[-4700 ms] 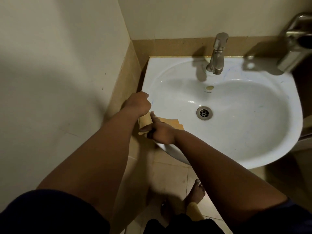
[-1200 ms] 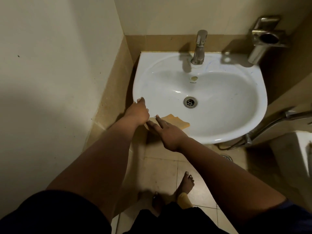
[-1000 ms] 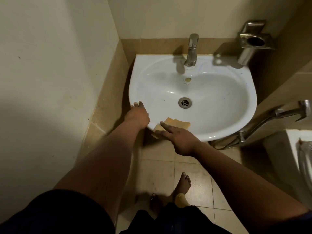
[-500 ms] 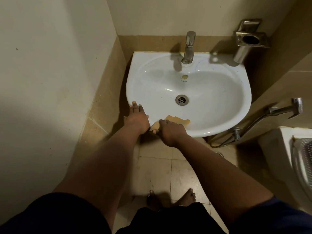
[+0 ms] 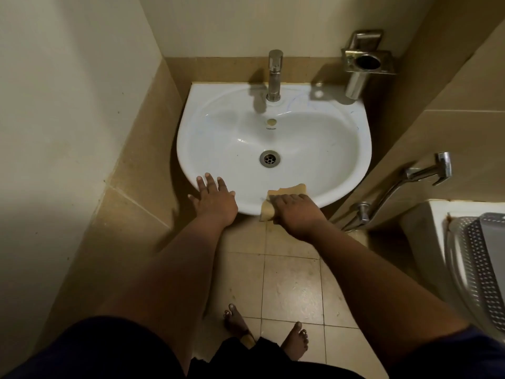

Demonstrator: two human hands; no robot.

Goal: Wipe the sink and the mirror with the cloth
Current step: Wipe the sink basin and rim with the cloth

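Observation:
A white wall-hung sink point(image 5: 322, 149) fills the middle of the view, with a steel tap point(image 5: 274, 75) at its back and a drain point(image 5: 270, 158) in the bowl. A tan cloth point(image 5: 289, 190) lies folded over the sink's front rim. My right hand point(image 5: 296, 212) lies on top of the cloth with its fingers curled over it, pressing it to the rim. My left hand point(image 5: 214, 196) rests flat on the front-left rim, fingers spread. No mirror is in view.
A steel cup holder point(image 5: 364, 62) hangs on the wall right of the tap. A spray hose and valve point(image 5: 404, 184) run along the right wall. A toilet tank with a grey perforated basket point(image 5: 478, 266) stands at the right. My bare feet stand on tan floor tiles point(image 5: 292, 285).
My right hand has slid the cloth rightward along the front rim, away from my left hand. My left hand has flattened on the rim. The camera has pulled back.

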